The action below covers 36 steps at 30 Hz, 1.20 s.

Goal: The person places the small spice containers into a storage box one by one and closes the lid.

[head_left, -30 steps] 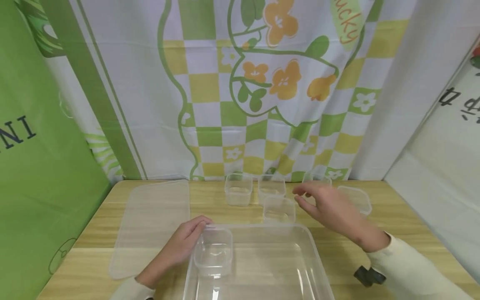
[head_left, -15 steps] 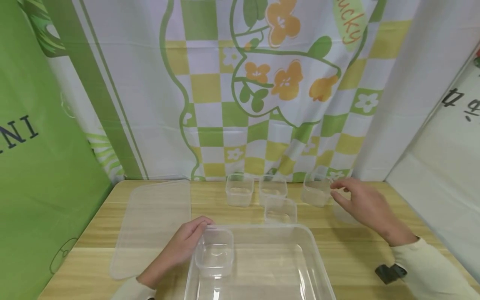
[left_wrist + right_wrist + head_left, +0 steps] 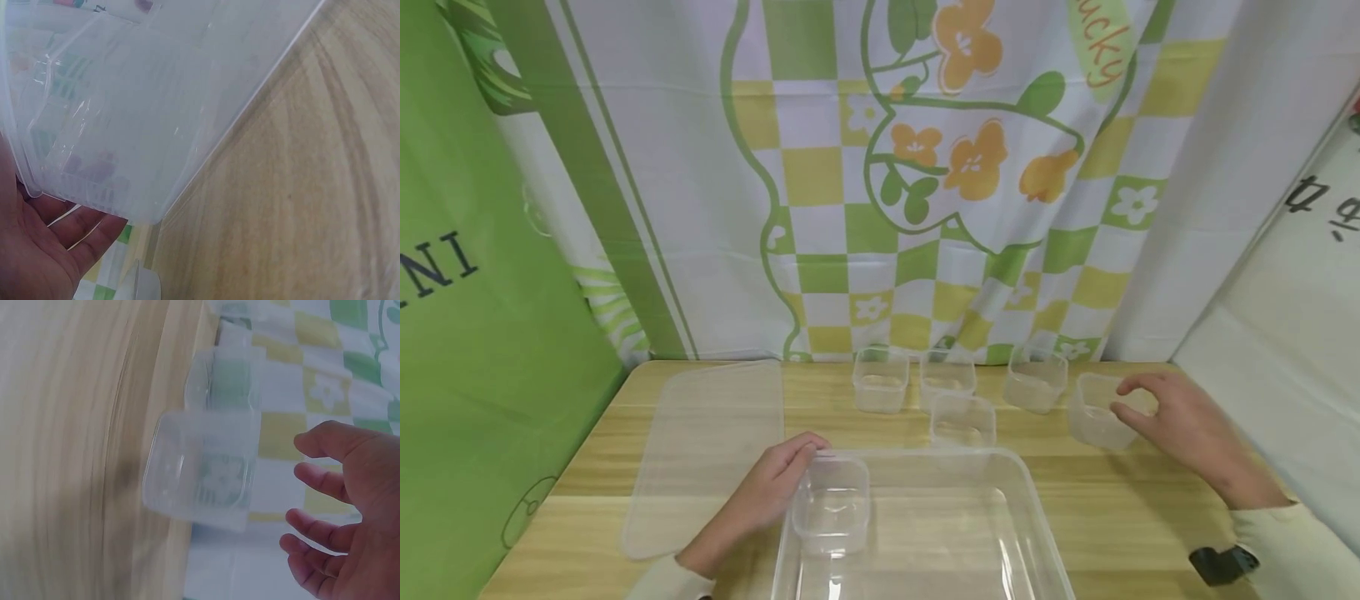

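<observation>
A large clear plastic box (image 3: 955,546) stands at the table's front. My left hand (image 3: 777,475) grips its back left corner; the left wrist view shows the fingers (image 3: 78,228) against the outside wall. Inside that corner sits a small clear square container (image 3: 831,508). My right hand (image 3: 1187,429) hovers by the rightmost small container (image 3: 1101,417), thumb and fingers spread and bent with nothing between them. In the right wrist view a gap shows between the fingers and this container (image 3: 200,472).
More small clear containers stand along the back: one at left (image 3: 881,383), one beside it (image 3: 947,371), one in front (image 3: 962,421) and one further right (image 3: 1035,382). A flat clear lid (image 3: 707,458) lies at left. A patterned curtain (image 3: 820,275) hangs behind the table.
My right hand has moved right, from the back-row container past the rightmost one, which now shows more fully. The left hand has stayed on the box corner.
</observation>
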Each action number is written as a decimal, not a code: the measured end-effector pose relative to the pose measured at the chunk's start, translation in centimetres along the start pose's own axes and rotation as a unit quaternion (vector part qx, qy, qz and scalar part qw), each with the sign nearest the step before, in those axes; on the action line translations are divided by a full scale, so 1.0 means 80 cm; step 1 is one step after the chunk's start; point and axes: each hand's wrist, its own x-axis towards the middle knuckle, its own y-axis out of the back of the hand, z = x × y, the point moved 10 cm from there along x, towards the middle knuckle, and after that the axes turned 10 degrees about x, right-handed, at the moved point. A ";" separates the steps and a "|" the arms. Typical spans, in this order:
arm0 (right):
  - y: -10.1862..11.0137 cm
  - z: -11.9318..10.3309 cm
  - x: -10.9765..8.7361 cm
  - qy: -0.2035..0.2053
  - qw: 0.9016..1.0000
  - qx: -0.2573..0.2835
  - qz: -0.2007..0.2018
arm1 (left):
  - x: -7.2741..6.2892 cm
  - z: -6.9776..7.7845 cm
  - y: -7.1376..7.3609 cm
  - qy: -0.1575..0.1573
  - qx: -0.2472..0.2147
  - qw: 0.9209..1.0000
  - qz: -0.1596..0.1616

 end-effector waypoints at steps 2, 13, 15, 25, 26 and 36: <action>0.000 0.010 -0.006 -0.018 1.000 -0.001 -0.014 | 0.000 0.000 0.000 0.001 -0.002 1.000 -0.001; -0.006 0.038 -0.022 -0.052 0.997 0.007 -0.065 | 0.001 -0.002 0.000 0.005 -0.002 1.000 0.002; -0.006 0.039 -0.023 -0.044 0.997 0.009 -0.063 | 0.001 -0.003 -0.001 0.006 -0.001 1.000 0.002; -0.018 0.052 -0.027 -0.092 0.988 0.042 -0.114 | 0.002 -0.002 -0.001 0.003 -0.006 1.000 0.002; -0.019 0.052 -0.027 -0.094 0.988 0.043 -0.115 | 0.002 -0.003 -0.001 0.003 -0.007 1.000 0.002; -0.023 0.053 -0.031 -0.101 0.987 0.040 -0.117 | 0.002 -0.004 -0.002 -0.009 -0.006 1.000 0.003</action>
